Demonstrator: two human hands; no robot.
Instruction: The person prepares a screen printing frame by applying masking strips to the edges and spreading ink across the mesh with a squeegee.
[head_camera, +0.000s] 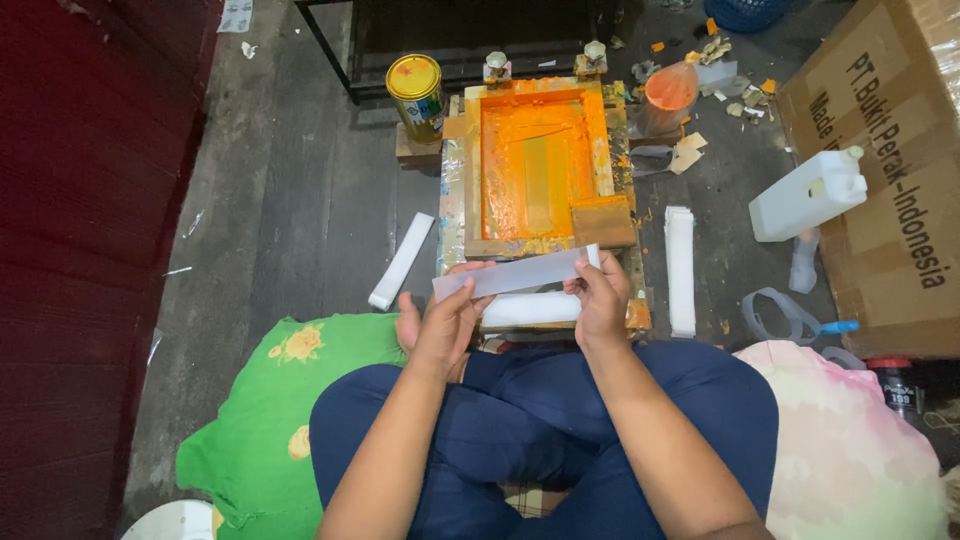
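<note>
Strip (515, 273) at centre frame is pinched at its ends by left hand (440, 325) and right hand (600, 300); not yet under the orange screen (540, 165); stacks (680, 270) wait right.

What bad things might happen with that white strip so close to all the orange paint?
1. The white strip, held between the left hand and right hand, hangs just in front of the orange-coated screen frame; it might get smeared.
2. The yellow can stands at the frame's edge on a small block; a bump might tip it.
</note>
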